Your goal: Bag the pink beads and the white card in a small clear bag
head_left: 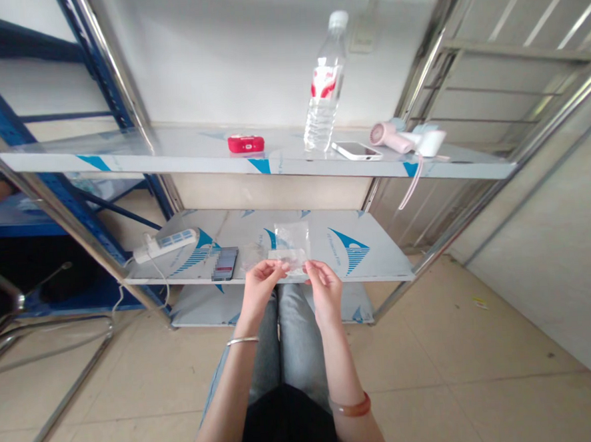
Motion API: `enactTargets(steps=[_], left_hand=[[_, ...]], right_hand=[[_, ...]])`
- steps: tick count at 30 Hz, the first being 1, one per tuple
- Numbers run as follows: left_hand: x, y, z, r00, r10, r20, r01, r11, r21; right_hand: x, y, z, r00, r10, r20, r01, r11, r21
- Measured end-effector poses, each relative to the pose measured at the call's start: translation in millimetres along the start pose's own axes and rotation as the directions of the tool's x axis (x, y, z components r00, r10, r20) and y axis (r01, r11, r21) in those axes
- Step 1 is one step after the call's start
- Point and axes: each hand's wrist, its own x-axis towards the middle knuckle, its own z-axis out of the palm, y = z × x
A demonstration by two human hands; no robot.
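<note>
Pinching the lower edge of a clear bag (pixel 292 246), both hands are held together above the knees, just in front of the lower shelf (pixel 378 259). The left hand (pixel 259 286) is closed on the bag's left corner with thumb and fingertips, and a thin metal bangle (pixel 242 341) is worn on that wrist. The right hand (pixel 324 287) is closed on the bag's right corner in the same manner, and an amber bangle (pixel 351 407) is worn on that forearm. The bag is held upright between the two hands, its upper part seen against the lower shelf; its contents cannot be told. Just left of the left hand, a dark phone (pixel 225 263) lies on the lower shelf near its front edge. Further left on the same shelf, a white power strip (pixel 167 243) lies with its cable hanging over the edge. On the upper shelf (pixel 121 158), a red case (pixel 245 143) lies near the middle. To its right, a water bottle (pixel 324 86) with a red label stands upright. Beside the bottle, a white phone (pixel 357 150) lies flat, and a pink handheld fan (pixel 395 137) lies just right of it, its cord hanging below the shelf edge. Jeans (pixel 293 341) are visible under the forearms, over a tiled floor (pixel 459 371).
</note>
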Motion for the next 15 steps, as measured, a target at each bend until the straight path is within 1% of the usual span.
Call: enactTargets(steps=[3,7,12,15], left_hand=[[-0.7,-3.4,-2.0,1.0,0.024,0.002,-0.024,1.0,-0.008],[-1.1,-8.0,-2.0,0.997,0.068,-0.041,-0.068,0.998,-0.018],[-1.0,-8.6,-3.9,0.996,0.069,-0.048,-0.067,0.997,0.039],[-0.2,-9.8,-7.6,0.997,0.067,-0.039,-0.064,0.996,0.062]], right_hand=[[0.0,3.7,1.9,1.0,-0.015,-0.007,0.014,1.0,-0.014],[-0.8,7.6,3.8,1.0,-0.022,-0.008,0.022,0.999,-0.035],[-1.7,6.8,5.4,1.0,-0.021,-0.015,0.02,0.999,-0.035],[-3.8,3.5,7.5,1.0,0.006,0.004,-0.006,1.0,-0.008]])
